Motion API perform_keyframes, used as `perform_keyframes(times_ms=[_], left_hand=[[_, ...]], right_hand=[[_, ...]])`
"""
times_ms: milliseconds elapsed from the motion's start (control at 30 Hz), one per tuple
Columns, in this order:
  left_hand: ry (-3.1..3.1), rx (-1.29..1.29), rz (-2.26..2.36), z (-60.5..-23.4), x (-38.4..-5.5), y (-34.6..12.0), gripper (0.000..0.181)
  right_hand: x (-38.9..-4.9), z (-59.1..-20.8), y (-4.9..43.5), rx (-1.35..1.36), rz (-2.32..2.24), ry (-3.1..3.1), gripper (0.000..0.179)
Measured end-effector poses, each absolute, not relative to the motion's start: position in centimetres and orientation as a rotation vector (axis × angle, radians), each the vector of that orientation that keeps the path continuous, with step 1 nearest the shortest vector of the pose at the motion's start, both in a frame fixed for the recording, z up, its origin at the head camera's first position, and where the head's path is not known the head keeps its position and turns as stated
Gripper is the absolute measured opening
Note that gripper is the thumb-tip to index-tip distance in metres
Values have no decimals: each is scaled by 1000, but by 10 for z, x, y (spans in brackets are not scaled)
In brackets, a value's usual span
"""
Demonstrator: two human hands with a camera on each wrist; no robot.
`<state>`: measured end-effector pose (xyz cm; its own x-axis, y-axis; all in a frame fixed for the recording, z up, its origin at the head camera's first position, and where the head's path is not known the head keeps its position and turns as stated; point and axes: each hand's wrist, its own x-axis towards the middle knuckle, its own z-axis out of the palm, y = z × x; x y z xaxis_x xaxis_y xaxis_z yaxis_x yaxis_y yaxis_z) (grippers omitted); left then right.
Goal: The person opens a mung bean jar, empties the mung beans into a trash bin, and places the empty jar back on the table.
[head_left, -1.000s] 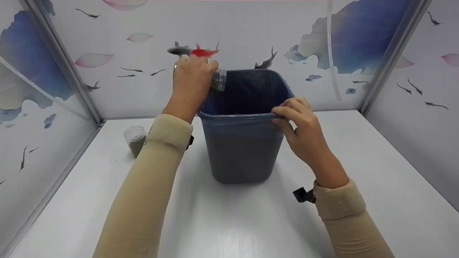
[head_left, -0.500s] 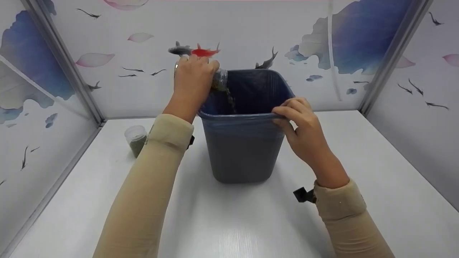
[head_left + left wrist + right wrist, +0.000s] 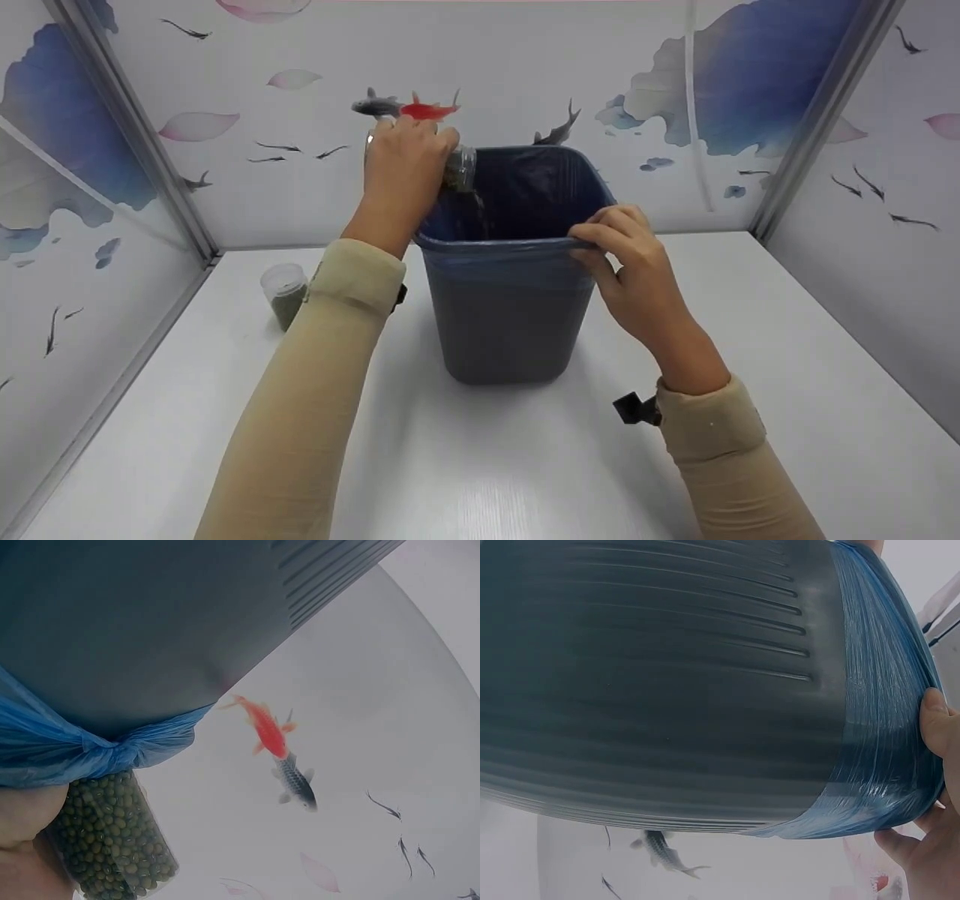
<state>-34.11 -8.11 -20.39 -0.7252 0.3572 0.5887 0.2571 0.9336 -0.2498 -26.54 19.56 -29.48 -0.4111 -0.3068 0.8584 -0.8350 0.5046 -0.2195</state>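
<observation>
The head view looks down from the near side; both wrist views, closer, face the same bin [image 3: 508, 322] and far wall [image 3: 510, 52].

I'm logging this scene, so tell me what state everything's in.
Held jar: tipped sideways
Green beans: many inside, some falling out
Bin: upright, lined
Blue liner: folded over bin's top
Other jar: upright, partly filled, lid unclear
Left fingers: curled round held jar
Right fingers: gripping bin and liner

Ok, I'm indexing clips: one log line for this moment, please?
left hand: holds tilted clear cylindrical jar | green beans: pouring into blue-lined grey plastic bin | right hand: grips bin's rim
</observation>
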Motion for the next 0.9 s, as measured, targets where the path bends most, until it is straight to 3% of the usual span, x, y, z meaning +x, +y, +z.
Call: perform_keyframes(times_ms=[900], left_hand=[[-2422,-437,234,-203,-342,-80,25]], right_hand=[[-267,-296,196,933,846,-1971,15]])
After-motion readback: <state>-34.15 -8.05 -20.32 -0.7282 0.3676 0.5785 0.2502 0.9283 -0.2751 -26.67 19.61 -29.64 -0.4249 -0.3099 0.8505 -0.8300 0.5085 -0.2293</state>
